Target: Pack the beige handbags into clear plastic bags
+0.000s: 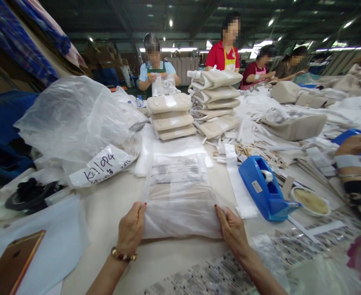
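Head view: frosted bag (182, 211), beige contents, between both hands at the table's (106, 215) near side. Grip of left hand (131, 229) pinches its left edge; right hand (233, 229) pinches the right. Judgement: pull evenly, lightly; keep near corners level, film smooth, contents flat. Tape dispenser (257, 184) sits rightward.

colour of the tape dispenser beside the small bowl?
The tape dispenser is blue; best seen in the head view.
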Demonstrator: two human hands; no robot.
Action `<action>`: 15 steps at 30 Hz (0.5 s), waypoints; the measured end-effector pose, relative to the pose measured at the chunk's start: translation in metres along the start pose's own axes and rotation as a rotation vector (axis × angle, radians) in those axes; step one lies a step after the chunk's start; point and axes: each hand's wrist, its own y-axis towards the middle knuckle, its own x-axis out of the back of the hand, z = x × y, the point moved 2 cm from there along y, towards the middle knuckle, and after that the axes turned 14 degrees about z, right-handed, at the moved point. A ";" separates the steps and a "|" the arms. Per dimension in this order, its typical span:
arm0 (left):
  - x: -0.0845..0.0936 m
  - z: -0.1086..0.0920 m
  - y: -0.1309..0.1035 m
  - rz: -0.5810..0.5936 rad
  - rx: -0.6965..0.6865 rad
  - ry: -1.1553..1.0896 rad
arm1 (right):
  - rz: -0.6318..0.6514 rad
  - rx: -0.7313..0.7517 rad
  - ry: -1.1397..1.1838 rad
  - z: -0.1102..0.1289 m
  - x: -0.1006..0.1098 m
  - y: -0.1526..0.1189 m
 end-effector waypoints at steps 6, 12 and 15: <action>-0.003 -0.006 -0.002 -0.077 -0.046 0.268 | -0.070 0.031 -0.204 -0.006 0.000 0.001; -0.004 -0.011 -0.002 -0.210 -0.113 0.468 | -0.143 0.057 -0.441 -0.007 -0.002 0.002; -0.006 -0.007 0.002 -0.273 -0.154 0.493 | -0.174 0.045 -0.477 -0.008 -0.003 0.004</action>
